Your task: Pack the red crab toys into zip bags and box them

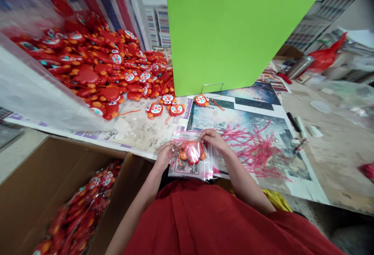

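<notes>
Fingers point(204, 135) of both hands are drawn together on a clear plastic bag point(188, 141): the left hand point(165, 156) pinches its left edge, the right hand point(215, 139) its upper right corner. Inside lies a red crab-shaped toy point(193, 153), between the hands, its long axis running roughly from one hand to the other; the right fingertips look nearer to it. Under the bag, flat printed bags point(180, 172) rest at the near edge of the table point(133, 124). To the right spread tangled pink strips point(257, 146). Beyond, three loose crab toys point(177, 109) sit left of a green panel point(228, 32), near a large heap point(87, 76). Low on the left, a cardboard box point(26, 181) holds bagged toys point(92, 192).
</notes>
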### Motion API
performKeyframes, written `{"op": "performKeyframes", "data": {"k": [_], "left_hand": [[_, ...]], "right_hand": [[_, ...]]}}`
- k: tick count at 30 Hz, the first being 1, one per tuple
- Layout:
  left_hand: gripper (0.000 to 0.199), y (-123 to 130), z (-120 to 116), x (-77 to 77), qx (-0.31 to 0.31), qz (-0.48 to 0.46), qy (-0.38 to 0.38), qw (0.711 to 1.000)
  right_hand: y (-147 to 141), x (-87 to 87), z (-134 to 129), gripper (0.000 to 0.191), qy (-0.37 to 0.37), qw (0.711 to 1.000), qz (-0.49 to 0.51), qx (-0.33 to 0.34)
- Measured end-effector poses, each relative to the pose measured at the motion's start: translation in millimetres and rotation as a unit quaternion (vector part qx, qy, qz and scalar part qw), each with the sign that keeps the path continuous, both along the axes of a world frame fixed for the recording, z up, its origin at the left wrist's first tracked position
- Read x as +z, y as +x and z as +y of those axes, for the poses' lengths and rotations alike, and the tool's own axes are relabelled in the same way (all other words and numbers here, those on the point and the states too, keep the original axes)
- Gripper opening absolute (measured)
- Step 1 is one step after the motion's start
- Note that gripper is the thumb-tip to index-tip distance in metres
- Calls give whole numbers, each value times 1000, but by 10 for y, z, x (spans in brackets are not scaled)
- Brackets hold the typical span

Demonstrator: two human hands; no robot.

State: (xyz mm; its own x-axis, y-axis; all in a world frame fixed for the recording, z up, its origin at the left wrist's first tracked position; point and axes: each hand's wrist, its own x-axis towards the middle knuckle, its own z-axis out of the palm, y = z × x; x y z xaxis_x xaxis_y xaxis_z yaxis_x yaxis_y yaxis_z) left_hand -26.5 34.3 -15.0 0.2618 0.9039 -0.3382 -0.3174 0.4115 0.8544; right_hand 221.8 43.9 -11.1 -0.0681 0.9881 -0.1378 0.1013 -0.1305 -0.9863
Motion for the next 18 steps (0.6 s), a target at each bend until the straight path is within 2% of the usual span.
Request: {"op": "performKeyframes", "data": {"k": [5,9,12,15,18], "left_hand": [[38,33,-4,-48,17,41,10,999],[52,74,-30,-76,11,58,26,998],[58,73,-33,-33,35,49,20,998],[63,-63,9,146,89,68,19,994],[62,-476,-15,538,162,153,90,971]], "right_hand": [[-25,19,7,23,26,998,-51,11],[-66,-78,51,27,55,983,-175,26],[-113,-135,84,26,68,965,-253,25],[-144,-138,96,22,89,951,-293,35],[-148,-122,94,21,96,945,-309,54]]}}
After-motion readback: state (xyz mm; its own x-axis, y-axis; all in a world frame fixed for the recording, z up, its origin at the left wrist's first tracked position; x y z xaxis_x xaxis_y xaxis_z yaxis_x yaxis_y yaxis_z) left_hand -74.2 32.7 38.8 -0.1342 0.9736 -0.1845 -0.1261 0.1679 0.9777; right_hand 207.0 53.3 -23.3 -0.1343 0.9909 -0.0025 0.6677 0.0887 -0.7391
